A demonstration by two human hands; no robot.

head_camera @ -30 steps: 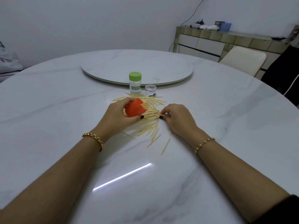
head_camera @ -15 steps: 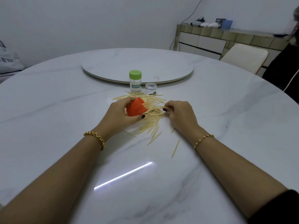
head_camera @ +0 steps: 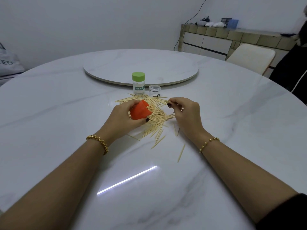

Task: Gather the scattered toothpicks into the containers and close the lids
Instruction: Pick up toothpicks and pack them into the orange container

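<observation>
Gripping the orange container (head_camera: 139, 112) with curled fingers, the left hand (head_camera: 123, 120) tilts it against the toothpicks (head_camera: 157, 117) heaped on the surface (head_camera: 66, 113). At the heap's 3 o'clock, the right hand (head_camera: 187, 117) pinches a few sticks. A green-lidded jar (head_camera: 138, 83) and a clear jar (head_camera: 154, 90) (both upright) stand at its 12 o'clock; strays lie toward 6.

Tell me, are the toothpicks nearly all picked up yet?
Not nearly. Done: only the jar with the green lid stands closed. In hand: the left hand grips an orange container tipped at the pile, and the right hand pinches some toothpicks at its edge. Left: most toothpicks lie on the table, with a few strays nearer the person.
</observation>
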